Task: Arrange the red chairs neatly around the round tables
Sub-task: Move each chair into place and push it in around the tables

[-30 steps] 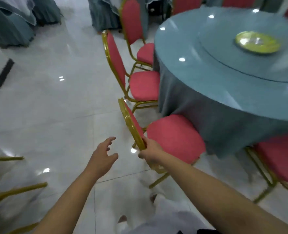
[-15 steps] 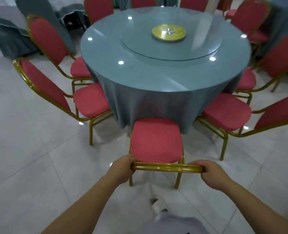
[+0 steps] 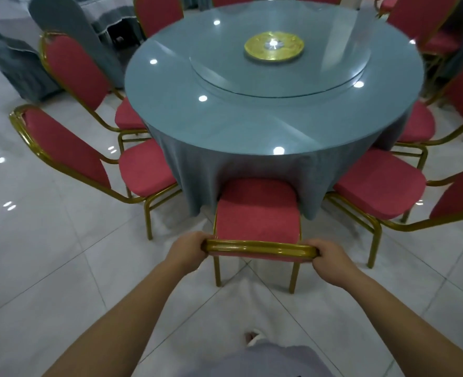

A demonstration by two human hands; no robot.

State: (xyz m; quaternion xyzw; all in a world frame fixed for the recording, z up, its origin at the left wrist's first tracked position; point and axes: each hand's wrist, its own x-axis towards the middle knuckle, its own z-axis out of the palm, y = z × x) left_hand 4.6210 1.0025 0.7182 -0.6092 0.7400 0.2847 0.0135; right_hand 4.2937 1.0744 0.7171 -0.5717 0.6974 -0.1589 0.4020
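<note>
the gold top rail of a red chair (image 3: 257,213) is gripped at its two ends, the left hand (image 3: 188,250) and the right hand (image 3: 331,261) each with fingers curled round it. beyond the fingers, the seat's front edge is tucked under the grey cloth of the round table (image 3: 252,126); neighbouring chairs are set to either side.

The floor (image 3: 48,268) is glossy white tile with thin diagonal grout lines, dotted with small bright light reflections (image 3: 0,160). At far left, grey-blue draped cloth (image 3: 13,63) hangs to the floor, a paler scallop-edged cover (image 3: 102,12) behind it
</note>
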